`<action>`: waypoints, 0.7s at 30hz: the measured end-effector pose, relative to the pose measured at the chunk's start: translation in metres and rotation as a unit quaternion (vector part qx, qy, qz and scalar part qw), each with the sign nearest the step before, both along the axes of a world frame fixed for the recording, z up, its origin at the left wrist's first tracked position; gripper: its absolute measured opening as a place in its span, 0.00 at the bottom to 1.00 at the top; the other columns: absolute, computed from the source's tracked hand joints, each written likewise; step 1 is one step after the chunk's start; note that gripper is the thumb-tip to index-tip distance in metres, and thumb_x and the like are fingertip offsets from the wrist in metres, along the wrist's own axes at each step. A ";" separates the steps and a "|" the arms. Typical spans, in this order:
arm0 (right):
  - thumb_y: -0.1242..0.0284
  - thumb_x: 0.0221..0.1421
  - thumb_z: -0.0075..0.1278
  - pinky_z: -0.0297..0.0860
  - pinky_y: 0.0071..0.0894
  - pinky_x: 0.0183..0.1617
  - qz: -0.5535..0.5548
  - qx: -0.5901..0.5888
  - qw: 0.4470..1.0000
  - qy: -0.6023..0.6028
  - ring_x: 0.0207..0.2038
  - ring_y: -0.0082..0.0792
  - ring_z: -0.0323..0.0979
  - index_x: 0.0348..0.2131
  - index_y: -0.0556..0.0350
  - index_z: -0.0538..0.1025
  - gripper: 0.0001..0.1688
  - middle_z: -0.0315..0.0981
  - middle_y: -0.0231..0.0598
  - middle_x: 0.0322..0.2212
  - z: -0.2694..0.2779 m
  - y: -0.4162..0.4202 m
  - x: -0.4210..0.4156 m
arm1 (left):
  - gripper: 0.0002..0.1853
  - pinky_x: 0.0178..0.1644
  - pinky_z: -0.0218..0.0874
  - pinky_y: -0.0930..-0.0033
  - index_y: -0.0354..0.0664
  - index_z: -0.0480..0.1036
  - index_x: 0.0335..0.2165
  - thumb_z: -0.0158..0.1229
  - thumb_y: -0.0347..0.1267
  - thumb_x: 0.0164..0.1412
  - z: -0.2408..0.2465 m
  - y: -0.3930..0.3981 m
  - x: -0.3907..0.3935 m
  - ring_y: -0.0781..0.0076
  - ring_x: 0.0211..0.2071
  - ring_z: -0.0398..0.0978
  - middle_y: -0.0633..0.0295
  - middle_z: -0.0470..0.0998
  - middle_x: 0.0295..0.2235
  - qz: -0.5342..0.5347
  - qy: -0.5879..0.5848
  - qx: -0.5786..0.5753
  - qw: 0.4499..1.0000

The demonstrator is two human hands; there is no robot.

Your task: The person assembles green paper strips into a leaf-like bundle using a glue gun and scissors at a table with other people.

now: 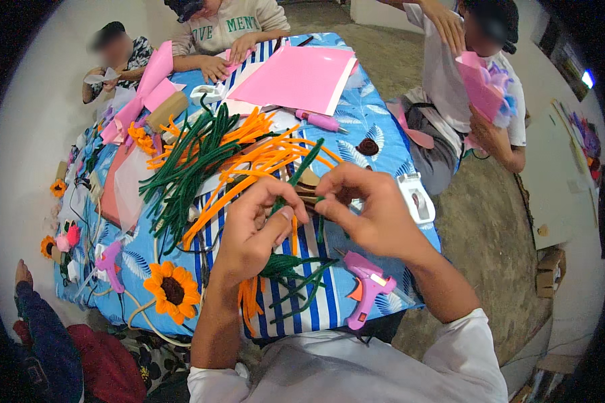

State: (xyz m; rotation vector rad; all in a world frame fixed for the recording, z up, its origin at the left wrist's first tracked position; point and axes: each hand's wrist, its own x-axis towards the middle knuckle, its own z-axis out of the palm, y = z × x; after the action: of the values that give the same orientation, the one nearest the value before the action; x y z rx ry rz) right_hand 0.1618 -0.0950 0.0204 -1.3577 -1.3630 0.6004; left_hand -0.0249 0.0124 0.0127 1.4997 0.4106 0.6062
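Note:
My left hand (267,216) grips a dark green pipe cleaner piece (305,163) that sticks up past its fingers. Close by on the right, my right hand (358,206) pinches a small bit of green pipe cleaner between thumb and fingertips. Beyond my left hand lies a heap of green pipe cleaners (181,181) over long orange pipe cleaners (247,174). Shorter green pieces (297,282) and orange ones (252,302) lie below my hands. An orange pipe-cleaner sunflower (172,292) with a brown centre rests to the left. A pink-purple glue gun (368,294) is at the near right.
A white tape dispenser (416,199) stands at the right edge. Brown coils (367,147), another glue gun (317,121) and pink sheets (297,75) lie farther back. At left are a third glue gun (110,266) and cables (146,322). Several people are around the table; one holds a pink-wrapped bouquet (484,88).

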 end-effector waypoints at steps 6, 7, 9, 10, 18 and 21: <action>0.78 0.56 0.57 0.71 0.23 0.38 -0.022 0.051 0.991 0.122 0.33 0.22 0.75 0.36 0.63 0.77 0.07 0.79 0.37 0.32 0.000 -0.004 0.004 | 0.21 0.24 0.52 0.83 0.37 0.57 0.52 0.40 0.19 0.60 0.004 -0.002 0.006 0.85 0.21 0.61 0.57 0.74 0.30 0.007 -0.076 -0.075 0.994; 0.78 0.56 0.57 0.71 0.22 0.39 -0.025 0.044 0.989 0.142 0.33 0.22 0.75 0.36 0.64 0.77 0.07 0.79 0.37 0.32 0.000 -0.005 0.004 | 0.20 0.24 0.52 0.83 0.37 0.58 0.52 0.40 0.19 0.60 0.005 -0.002 0.006 0.85 0.21 0.61 0.57 0.74 0.30 0.014 -0.071 -0.076 0.994; 0.81 0.53 0.59 0.72 0.23 0.41 -0.021 0.095 0.978 0.184 0.34 0.22 0.76 0.34 0.64 0.77 0.07 0.79 0.37 0.32 -0.004 -0.002 0.002 | 0.18 0.23 0.52 0.83 0.37 0.58 0.52 0.42 0.21 0.64 0.000 -0.002 0.007 0.86 0.22 0.61 0.58 0.75 0.31 0.022 -0.066 -0.073 0.995; 0.82 0.53 0.59 0.73 0.23 0.42 -0.021 0.116 0.974 0.193 0.34 0.22 0.76 0.34 0.64 0.77 0.07 0.79 0.37 0.32 -0.008 0.000 0.003 | 0.16 0.23 0.52 0.83 0.37 0.59 0.52 0.42 0.22 0.66 0.000 -0.004 0.009 0.87 0.22 0.61 0.58 0.76 0.31 0.035 -0.055 -0.063 0.996; 0.82 0.49 0.61 0.75 0.23 0.35 -0.120 0.158 0.980 0.027 0.30 0.24 0.78 0.34 0.63 0.78 0.09 0.79 0.41 0.31 -0.018 0.008 -0.010 | 0.08 0.39 0.66 0.77 0.33 0.67 0.42 0.52 0.20 0.63 -0.010 -0.006 0.012 0.80 0.35 0.74 0.59 0.77 0.34 0.094 -0.047 0.015 0.994; 0.82 0.48 0.61 0.74 0.23 0.32 -0.116 0.133 0.982 -0.061 0.28 0.25 0.77 0.35 0.63 0.78 0.11 0.79 0.41 0.30 -0.014 0.008 -0.012 | 0.07 0.45 0.66 0.75 0.32 0.68 0.40 0.53 0.18 0.62 -0.011 -0.006 0.011 0.77 0.38 0.75 0.60 0.77 0.35 0.111 -0.056 0.038 0.991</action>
State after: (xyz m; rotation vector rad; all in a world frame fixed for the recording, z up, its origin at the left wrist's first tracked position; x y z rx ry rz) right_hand 0.1499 -0.0865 0.0064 -1.3259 -1.3051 0.1731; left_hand -0.0140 0.0059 0.0021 1.4955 0.4756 0.8873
